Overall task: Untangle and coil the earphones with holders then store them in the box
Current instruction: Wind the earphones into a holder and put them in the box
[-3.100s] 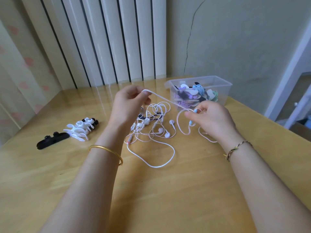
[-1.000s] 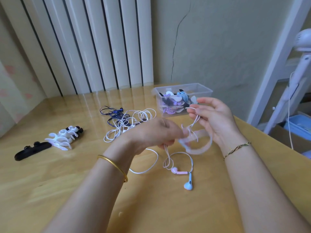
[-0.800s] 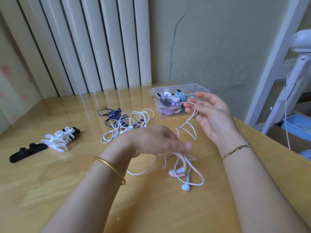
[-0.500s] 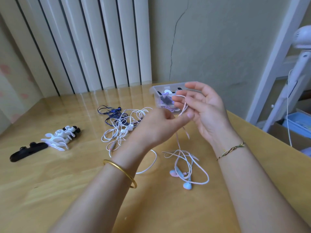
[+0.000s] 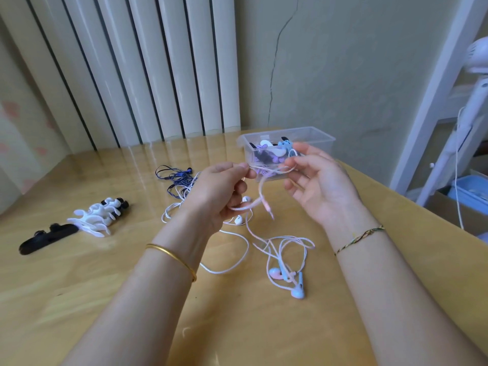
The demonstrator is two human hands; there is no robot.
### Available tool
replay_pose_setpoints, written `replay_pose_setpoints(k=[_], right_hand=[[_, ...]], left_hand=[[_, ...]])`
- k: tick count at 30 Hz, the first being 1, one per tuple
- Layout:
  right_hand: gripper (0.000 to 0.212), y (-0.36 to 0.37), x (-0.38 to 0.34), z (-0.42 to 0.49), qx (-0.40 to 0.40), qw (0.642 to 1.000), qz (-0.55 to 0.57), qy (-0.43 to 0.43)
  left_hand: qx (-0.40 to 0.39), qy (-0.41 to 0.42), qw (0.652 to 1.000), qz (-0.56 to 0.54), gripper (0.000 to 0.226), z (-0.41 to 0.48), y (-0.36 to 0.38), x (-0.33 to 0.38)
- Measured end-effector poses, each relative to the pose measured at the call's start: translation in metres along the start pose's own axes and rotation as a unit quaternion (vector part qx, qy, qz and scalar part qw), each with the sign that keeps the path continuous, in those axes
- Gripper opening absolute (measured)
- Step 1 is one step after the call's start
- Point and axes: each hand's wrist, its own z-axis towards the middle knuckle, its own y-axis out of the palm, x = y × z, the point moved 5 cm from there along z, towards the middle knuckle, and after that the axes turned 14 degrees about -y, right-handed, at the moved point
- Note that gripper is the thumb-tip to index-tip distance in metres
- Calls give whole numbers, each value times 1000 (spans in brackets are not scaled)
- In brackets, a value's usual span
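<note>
Pink earphone cable (image 5: pixel 267 169): stretched between left hand (image 5: pixel 219 192) and right hand (image 5: pixel 318 186), both pinching it (earbuds (image 5: pixel 286 277) resting on surface (image 5: pixel 79 299)).

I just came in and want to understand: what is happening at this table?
A person holds one pinkish earphone cable between the left hand and the right hand, each pinching it. Its pink and blue earbuds lie on the wooden table. A tangle of white and dark blue earphones waits behind, white holders and a black holder lie at the left, and the clear plastic box holds some sets.
</note>
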Motion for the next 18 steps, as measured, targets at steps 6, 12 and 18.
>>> replay_pose_setpoints(k=[6,12,18], right_hand=[[30,-18,-5,5,46,981,-170,-76],[24,-26,-9,6,101,989,-75,-75],[18,-20,-9,7,91,994,46,-46]], left_hand=[[-36,-42,998,-34,25,1,-1,1],[-92,-117,988,31,24,-1,7,-8],[-114,-131,976,130,25,1,11,-18]])
